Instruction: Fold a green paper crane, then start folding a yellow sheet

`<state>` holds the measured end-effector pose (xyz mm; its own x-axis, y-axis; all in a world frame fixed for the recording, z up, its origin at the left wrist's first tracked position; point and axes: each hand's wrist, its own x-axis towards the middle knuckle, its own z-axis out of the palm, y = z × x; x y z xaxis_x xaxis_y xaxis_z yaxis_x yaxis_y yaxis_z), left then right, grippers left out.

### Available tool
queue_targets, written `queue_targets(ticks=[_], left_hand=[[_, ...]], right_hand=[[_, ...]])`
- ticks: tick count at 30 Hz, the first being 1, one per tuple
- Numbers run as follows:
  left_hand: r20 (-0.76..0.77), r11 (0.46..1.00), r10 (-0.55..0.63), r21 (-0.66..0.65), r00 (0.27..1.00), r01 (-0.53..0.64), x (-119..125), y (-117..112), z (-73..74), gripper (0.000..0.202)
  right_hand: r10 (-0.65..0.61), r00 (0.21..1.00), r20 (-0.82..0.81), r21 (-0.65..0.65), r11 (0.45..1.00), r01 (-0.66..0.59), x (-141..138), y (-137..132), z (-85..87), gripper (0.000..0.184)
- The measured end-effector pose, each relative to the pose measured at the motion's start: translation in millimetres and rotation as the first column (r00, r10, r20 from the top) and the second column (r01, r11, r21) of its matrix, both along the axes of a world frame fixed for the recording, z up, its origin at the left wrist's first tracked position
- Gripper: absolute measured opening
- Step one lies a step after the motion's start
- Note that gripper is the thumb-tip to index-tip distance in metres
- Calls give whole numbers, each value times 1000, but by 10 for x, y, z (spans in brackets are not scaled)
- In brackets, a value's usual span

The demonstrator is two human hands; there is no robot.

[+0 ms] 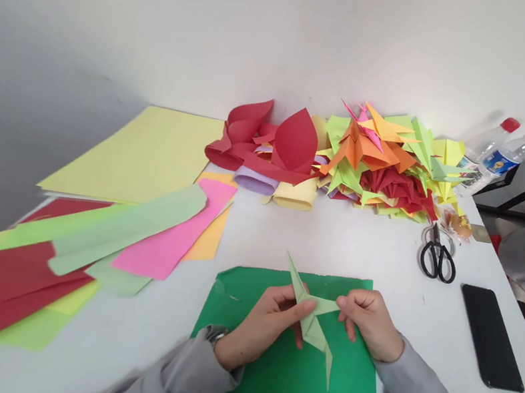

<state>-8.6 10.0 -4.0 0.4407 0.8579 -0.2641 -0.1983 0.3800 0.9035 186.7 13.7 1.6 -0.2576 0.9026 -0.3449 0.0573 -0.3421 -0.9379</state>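
Note:
Between my hands is a pale green origami crane point(314, 331), held just above a dark green sheet of paper point(254, 385). My left hand point(269, 316) grips its folded body, thumb on top and fingers underneath. The fingertips of my right hand point(370, 320) pinch the point that sticks out to the right. One narrow point rises up and to the left, while another bends down toward me. Part of the folded body is covered by my left thumb and fingers.
Coloured paper pieces point(135, 228) and a yellow sheet stack point(134, 147) lie left. At the back are red curled paper shapes point(296, 145) and a pile of folded cranes point(381, 156). Black-handled scissors point(438, 258), a black phone point(491, 338) and plastic bottles point(500, 157) are on the right.

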Motion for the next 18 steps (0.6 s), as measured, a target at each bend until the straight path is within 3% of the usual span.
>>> queue_targets(ticks=[7,18], left_hand=[[-57,996,17,88,998,-12,-1,-1,41,36],[12,1000,-29,8,999,29,18,6,30,29]], right_hand=[[7,1000,-29,-11,1000,-8,-24,9,15,50],[-56,998,-19,22,998,57,-28,3,38,49]])
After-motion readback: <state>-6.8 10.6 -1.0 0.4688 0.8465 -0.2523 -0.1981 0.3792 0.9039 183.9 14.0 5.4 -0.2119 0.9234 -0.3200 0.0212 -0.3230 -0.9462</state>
